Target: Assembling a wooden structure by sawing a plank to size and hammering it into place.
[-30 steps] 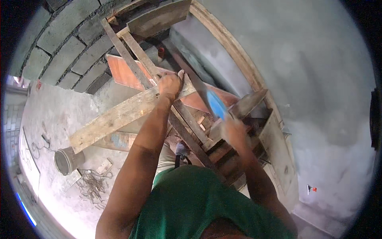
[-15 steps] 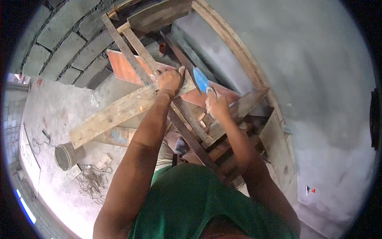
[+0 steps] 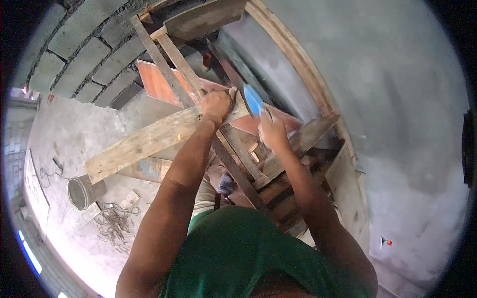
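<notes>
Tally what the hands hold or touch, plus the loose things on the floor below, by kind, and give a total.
Plank, gripped by left hand: 1
Blue tool, in right hand: 1
Bucket on the floor: 1
Pile of scrap on the floor: 1
Total: 4
</notes>
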The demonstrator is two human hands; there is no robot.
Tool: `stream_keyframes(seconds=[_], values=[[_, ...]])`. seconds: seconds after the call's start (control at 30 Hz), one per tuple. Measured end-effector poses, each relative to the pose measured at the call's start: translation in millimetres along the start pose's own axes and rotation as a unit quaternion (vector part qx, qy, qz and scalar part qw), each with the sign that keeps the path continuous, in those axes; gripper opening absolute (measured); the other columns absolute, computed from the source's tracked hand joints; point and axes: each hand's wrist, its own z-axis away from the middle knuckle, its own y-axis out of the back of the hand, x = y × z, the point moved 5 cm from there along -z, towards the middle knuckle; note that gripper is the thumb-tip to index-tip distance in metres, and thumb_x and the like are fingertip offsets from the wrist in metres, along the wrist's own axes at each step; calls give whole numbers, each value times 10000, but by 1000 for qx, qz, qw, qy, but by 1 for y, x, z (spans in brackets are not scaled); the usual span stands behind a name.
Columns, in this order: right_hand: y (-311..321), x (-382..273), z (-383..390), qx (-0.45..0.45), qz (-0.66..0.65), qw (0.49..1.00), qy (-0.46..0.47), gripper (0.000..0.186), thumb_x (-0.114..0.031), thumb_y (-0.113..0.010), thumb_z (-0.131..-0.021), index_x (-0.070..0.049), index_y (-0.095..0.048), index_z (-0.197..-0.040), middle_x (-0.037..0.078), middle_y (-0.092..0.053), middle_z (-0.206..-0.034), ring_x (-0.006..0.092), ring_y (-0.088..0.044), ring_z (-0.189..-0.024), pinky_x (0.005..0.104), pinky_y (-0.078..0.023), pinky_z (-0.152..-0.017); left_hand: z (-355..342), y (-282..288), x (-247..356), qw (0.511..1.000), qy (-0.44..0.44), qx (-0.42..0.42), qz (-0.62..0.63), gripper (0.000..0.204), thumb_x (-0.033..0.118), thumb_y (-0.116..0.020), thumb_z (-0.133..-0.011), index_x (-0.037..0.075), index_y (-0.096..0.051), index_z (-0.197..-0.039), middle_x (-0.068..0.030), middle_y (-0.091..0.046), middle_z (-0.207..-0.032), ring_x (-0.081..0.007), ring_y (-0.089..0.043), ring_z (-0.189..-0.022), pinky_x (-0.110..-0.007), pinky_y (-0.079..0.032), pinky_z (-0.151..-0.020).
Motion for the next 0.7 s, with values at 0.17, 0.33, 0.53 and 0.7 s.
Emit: stream_keyframes(seconds=[0.17, 0.33, 0.53, 0.7], values=[[16, 4, 38, 43, 318, 916, 239, 261, -80, -555, -829, 31, -548, -1065, 228, -611, -967, 423, -610, -844, 484, -507, -729, 2, -1, -5, 996, 5, 87, -14, 668, 528, -306, -982, 40, -716, -784, -218, -689, -861, -395, -645, -891, -557, -371, -944], [116, 78, 184, -22, 403, 913, 66, 513, -173, -672, -765, 8, -521, -1221, 267, -585, -1100, 430, -592, -964, 488, -510, -820, 8, 5, -15, 997, 1, 75, -24, 678, 536, -317, -978, 28, -711, -763, -220, -686, -843, -403, -640, -878, -556, -366, -953], [31, 18, 36, 132, 285, 878, 362, 179, -164, -603, -849, 2, -582, -913, 154, -608, -811, 301, -603, -685, 401, -508, -617, 5, 5, 4, 999, 3, 45, 0, 673, 542, -326, -974, 35, -721, -774, -219, -688, -855, -397, -632, -934, -589, -347, -969], [5, 1, 12, -12, -31, 999, 6, 396, -362, -478, -964, -9, -593, -825, 107, -535, -615, 225, -564, -573, 380, -454, -547, -2, -3, -4, 998, 15, 53, -12, 673, 557, -320, -971, 54, -735, -805, -218, -692, -874, -393, -617, -1013, -624, -306, -1011]])
